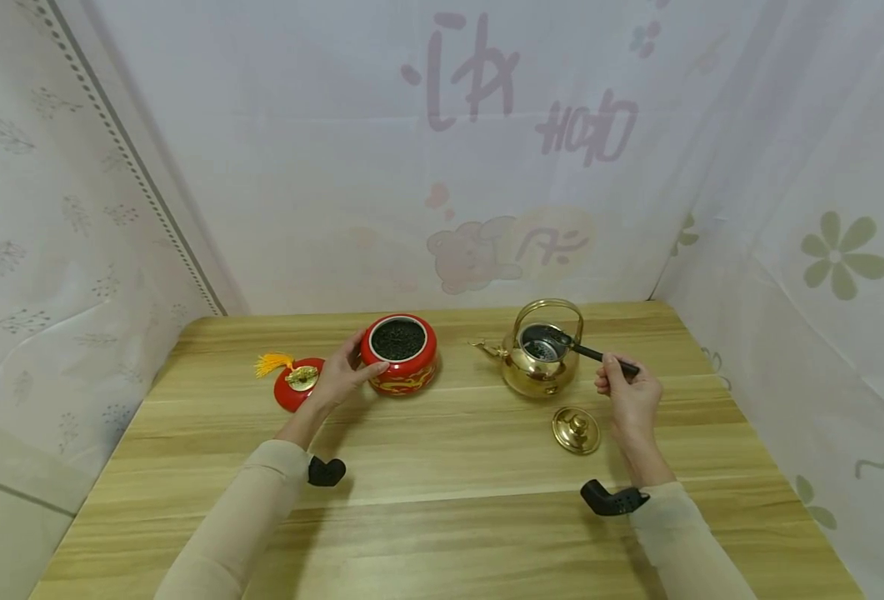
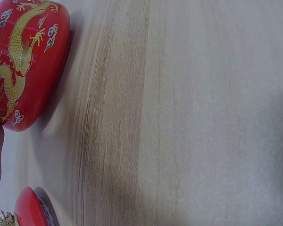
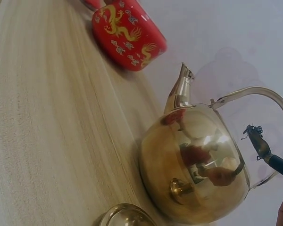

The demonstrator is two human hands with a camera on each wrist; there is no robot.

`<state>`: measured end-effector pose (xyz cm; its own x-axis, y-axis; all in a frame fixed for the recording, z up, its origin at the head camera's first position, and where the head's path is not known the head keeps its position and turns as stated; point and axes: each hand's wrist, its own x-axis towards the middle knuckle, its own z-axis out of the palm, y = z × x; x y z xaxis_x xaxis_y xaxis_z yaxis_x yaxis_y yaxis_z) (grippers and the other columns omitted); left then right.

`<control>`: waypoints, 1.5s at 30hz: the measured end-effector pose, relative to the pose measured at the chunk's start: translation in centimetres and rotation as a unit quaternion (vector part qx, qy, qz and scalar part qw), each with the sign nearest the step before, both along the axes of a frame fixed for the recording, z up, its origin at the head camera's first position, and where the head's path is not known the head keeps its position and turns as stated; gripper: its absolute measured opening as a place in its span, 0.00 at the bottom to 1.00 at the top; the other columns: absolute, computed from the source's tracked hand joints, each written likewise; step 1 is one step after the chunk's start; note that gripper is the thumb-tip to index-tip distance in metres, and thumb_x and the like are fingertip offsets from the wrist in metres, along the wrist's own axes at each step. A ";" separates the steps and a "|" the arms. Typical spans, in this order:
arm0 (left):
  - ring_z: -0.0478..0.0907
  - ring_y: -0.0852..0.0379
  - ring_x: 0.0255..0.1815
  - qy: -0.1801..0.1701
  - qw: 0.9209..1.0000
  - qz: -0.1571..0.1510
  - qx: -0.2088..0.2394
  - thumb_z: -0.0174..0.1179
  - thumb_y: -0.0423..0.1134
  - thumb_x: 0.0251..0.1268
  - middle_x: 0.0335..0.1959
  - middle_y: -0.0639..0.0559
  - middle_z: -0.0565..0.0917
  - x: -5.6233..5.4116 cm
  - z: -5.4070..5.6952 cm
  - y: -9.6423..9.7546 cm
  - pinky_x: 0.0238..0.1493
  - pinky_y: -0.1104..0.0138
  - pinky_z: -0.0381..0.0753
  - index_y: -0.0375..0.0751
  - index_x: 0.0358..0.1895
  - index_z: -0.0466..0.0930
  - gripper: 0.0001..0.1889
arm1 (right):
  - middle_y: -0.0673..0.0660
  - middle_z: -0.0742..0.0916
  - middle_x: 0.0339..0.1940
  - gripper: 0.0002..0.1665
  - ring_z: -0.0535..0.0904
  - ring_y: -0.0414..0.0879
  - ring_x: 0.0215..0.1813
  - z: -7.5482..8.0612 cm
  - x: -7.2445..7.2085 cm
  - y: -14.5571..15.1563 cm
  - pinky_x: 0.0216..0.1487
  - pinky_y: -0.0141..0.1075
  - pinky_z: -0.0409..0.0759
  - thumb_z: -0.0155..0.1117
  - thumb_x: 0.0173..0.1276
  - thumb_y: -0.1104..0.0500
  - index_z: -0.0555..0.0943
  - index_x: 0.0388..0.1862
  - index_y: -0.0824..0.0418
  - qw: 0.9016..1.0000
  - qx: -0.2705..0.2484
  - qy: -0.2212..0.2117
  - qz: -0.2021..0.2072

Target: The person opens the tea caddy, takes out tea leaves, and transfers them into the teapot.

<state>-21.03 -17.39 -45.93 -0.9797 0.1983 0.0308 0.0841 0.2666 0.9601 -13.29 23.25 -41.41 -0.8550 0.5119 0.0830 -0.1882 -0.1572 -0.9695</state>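
My left hand (image 1: 342, 373) grips the side of a red tea jar (image 1: 404, 381), thumb near its front rim. Gold dragons decorate the jar, and dark loose tea leaves (image 1: 399, 340) show inside its white mouth. A tea scoop (image 1: 599, 354) with a dark handle is pinched in my right hand (image 1: 632, 400). The scoop's head lies over the open mouth of a shiny brass teapot (image 1: 535, 379), beneath its arched handle. In the right wrist view, dark leaves cling to the scoop's tip (image 3: 254, 134).
Left of the jar lies its red lid (image 1: 292, 392), gold-topped with a yellow tassel (image 1: 272, 364). The brass teapot lid (image 1: 576, 431) rests on the wooden table (image 1: 442, 533) in front of the teapot. The teapot's spout (image 1: 484, 347) points left toward the jar. Curtains hang behind and beside the table.
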 end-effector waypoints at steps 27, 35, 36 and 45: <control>0.52 0.43 0.74 0.011 1.000 -0.006 0.018 0.64 0.34 0.60 0.73 0.37 0.55 -0.3 -0.5 -0.1 0.71 0.54 0.56 0.33 0.73 0.48 0.42 | 0.51 0.83 0.18 0.10 0.78 0.36 0.18 -0.4 -0.2 -0.4 0.20 0.25 0.79 0.60 0.65 0.68 0.76 0.38 0.77 1.000 0.027 0.013 -0.002; 0.52 0.42 0.74 0.010 1.000 -0.007 0.018 0.64 0.34 0.60 0.73 0.37 0.55 -0.3 -0.5 -0.2 0.72 0.54 0.56 0.33 0.73 0.48 0.42 | 0.50 0.83 0.18 0.10 0.78 0.36 0.18 -0.9 -0.5 -0.2 0.21 0.24 0.79 0.61 0.65 0.67 0.77 0.38 0.76 0.999 0.047 0.009 -0.002; 0.52 0.42 0.74 0.010 1.000 -0.007 0.018 0.63 0.35 0.60 0.73 0.37 0.55 -0.3 -0.5 -0.2 0.72 0.54 0.56 0.33 0.73 0.48 0.42 | 0.50 0.83 0.18 0.10 0.78 0.36 0.18 -1.0 -0.6 -0.1 0.21 0.24 0.79 0.61 0.65 0.67 0.77 0.38 0.76 0.999 0.049 0.008 -0.002; 0.51 0.43 0.74 0.010 1.000 -0.009 0.021 0.63 0.35 0.61 0.74 0.37 0.54 -0.3 -0.5 -0.2 0.72 0.54 0.56 0.33 0.73 0.47 0.42 | 0.50 0.83 0.18 0.11 0.79 0.36 0.19 -0.6 -0.4 -0.4 0.21 0.24 0.79 0.61 0.64 0.69 0.77 0.39 0.79 0.998 0.065 0.010 -0.002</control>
<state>-21.31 -17.59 -46.42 -0.9749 0.2146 0.0592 0.1080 0.2233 0.9688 -13.68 22.87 -42.02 -0.8500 0.4999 0.1663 -0.2087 -0.0297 -0.9775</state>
